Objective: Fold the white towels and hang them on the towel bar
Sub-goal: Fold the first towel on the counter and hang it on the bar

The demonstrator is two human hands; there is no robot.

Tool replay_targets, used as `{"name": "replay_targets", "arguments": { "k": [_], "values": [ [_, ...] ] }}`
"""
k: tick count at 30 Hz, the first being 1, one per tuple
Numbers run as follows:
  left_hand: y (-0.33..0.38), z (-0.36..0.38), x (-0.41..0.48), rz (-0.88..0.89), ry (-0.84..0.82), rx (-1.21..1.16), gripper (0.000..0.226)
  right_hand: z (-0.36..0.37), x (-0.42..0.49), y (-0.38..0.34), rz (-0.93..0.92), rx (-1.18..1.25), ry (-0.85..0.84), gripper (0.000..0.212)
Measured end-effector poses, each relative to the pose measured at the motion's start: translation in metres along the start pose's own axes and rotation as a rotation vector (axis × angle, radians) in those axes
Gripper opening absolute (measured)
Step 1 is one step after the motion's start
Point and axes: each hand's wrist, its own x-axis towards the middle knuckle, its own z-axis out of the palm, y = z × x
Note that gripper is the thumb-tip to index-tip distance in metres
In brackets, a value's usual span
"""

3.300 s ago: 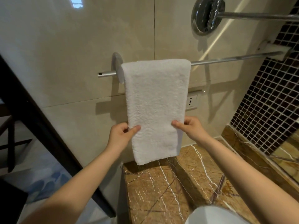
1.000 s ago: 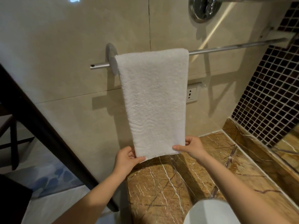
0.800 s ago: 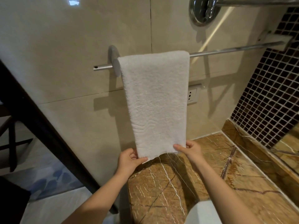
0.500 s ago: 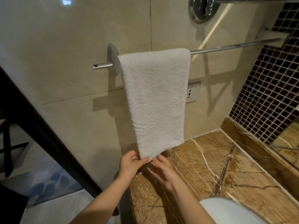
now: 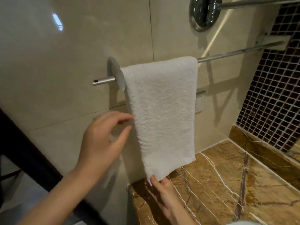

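Observation:
A folded white towel (image 5: 162, 111) hangs over the chrome towel bar (image 5: 235, 53), close to the bar's left wall mount. My left hand (image 5: 103, 138) hovers beside the towel's left edge at mid height, fingers relaxed and spread, the index fingertip just reaching that edge. Lower down, my right hand (image 5: 160, 190) is under the towel's bottom left corner, and its straight fingertips touch the corner. Neither hand grips the cloth. The rest of the bar to the right is bare.
A brown marble counter (image 5: 219, 184) lies below the towel. A wall socket (image 5: 198, 103) sits just right of the towel, dark mosaic tiles (image 5: 276, 95) farther right. A round chrome fitting (image 5: 204, 13) is above. A dark door frame (image 5: 32, 159) runs at the left.
My left hand let go of the bottom corner and rose to the towel's left edge. My right hand crossed from the bottom right corner to the bottom left corner.

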Motion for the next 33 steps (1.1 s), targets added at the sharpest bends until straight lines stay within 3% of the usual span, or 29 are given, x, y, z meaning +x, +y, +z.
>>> {"name": "replay_targets", "arguments": {
  "k": [3,5,9,13,23,27,33],
  "values": [
    [0.029,-0.034,0.048,0.343,0.158,0.187,0.017,0.001,0.004,0.005,0.006,0.014,0.054,0.024],
    [0.039,-0.049,0.077,0.449,0.127,0.277,0.019,0.003,0.006,0.006,-0.006,-0.001,0.08,0.015],
    [0.036,-0.055,0.121,0.381,-0.172,0.336,0.031,0.005,0.008,0.004,-0.024,-0.023,0.118,0.012],
    [0.029,-0.046,0.128,0.402,-0.299,0.331,0.02,0.005,0.009,0.0,-0.066,-0.033,0.116,0.011],
    [0.039,-0.033,0.129,0.385,-0.282,0.338,0.019,-0.015,0.011,-0.002,-0.112,-0.141,0.12,0.023],
    [0.043,-0.025,0.135,0.387,-0.281,0.339,0.019,-0.025,0.014,-0.011,-0.13,-0.157,0.141,0.039],
    [0.053,-0.007,0.145,0.41,-0.281,0.33,0.02,-0.045,0.019,-0.026,-0.163,-0.176,0.161,0.038]
  ]
}}
